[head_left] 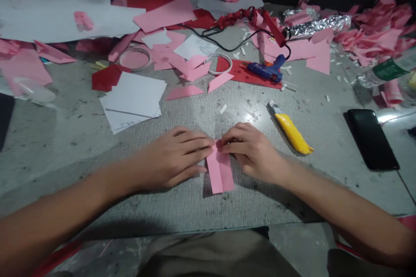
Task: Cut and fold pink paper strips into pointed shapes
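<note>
A small pink paper strip (220, 172) lies on the grey table (65, 138) near the front edge, folded lengthwise with a crease down its middle. My left hand (175, 158) rests flat on the table at the strip's left side, fingers stretched out and pressing its top left corner. My right hand (251, 149) comes in from the right with fingers curled, pinching the strip's top edge. The two sets of fingertips meet at the top of the strip.
A yellow utility knife (292, 132) lies just right of my right hand and a black phone (372, 138) farther right. White sheets (133, 99) lie to the left. A blue glue gun (266, 70), tape rings, foil and many pink and red paper scraps cover the back.
</note>
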{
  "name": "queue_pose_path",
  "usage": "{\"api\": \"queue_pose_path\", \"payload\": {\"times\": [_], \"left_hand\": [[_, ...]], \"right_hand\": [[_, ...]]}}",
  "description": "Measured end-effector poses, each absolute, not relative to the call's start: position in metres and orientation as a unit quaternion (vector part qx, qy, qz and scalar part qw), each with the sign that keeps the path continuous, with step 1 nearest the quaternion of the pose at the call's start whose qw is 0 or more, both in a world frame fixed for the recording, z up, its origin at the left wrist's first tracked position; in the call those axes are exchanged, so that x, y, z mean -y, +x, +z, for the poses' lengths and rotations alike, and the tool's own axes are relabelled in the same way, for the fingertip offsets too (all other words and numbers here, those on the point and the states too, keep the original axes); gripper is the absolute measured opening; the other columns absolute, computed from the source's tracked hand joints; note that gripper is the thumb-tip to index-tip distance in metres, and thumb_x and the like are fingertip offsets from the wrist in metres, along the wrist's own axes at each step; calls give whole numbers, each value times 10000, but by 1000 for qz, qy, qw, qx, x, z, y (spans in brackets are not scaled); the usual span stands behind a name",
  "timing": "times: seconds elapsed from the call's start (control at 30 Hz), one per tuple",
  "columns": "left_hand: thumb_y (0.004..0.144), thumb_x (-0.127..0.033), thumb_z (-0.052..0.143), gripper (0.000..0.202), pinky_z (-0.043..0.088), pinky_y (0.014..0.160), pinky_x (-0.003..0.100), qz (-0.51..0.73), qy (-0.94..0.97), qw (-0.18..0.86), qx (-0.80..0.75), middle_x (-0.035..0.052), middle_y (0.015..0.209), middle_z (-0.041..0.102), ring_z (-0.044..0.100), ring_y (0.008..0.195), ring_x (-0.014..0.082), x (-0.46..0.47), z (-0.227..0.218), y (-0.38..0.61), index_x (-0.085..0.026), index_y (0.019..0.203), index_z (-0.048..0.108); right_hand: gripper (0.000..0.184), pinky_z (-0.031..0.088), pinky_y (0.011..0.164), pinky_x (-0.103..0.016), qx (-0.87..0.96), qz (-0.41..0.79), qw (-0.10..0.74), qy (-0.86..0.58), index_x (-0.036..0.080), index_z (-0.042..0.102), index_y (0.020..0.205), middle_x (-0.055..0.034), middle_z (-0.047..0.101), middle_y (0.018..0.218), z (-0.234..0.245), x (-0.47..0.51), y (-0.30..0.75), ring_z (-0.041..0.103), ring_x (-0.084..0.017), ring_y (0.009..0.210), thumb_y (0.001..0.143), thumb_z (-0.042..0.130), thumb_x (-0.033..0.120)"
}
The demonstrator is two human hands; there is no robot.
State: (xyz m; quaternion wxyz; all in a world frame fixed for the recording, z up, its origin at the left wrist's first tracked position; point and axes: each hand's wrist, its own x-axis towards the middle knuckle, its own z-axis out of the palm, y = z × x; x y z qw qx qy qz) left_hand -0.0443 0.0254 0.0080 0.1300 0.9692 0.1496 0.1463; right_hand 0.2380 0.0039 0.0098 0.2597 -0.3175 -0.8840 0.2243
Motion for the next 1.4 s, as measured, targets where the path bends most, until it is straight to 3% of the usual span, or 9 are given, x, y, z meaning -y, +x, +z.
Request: {"api": "queue_pose_path", "payload": {"times": [0.5,0.73,1.17,1.4], "left_hand": [[1105,-428,546,461,401,1134,479,126,972,129,-150,141,1446,670,566,1395,309,-23,5,-43,-156,1477,563],[1087,-392,588,438,426,1129,467,141,968,145,-147,128,1410,694,566,1404,310,-22,8,-41,-164,1461,591],[1122,-429,504,442,404,1100,464,128,976,109,-141,141,1415,690,552,1402,306,-21,9,-41,-138,1447,579],[1076,-397,600,464,427,1133,474,144,968,142,-150,138,1419,692,580,1387,317,-20,9,-40,-161,1475,585]], "right_hand": [[403,494,886,-456,886,214,261,-319,220,756,1022,-72,770,1096,10,-4,238,658,-254,982,843,515,-48],[409,493,886,-454,884,222,255,-324,229,751,1035,-65,768,1094,11,-3,238,658,-256,991,840,526,-51],[406,498,892,-461,886,219,252,-322,227,743,1042,-73,764,1105,12,-3,238,658,-263,1009,841,532,-56],[408,495,887,-453,884,220,257,-322,232,743,1026,-64,772,1092,12,-3,237,662,-254,990,840,521,-55]]}}
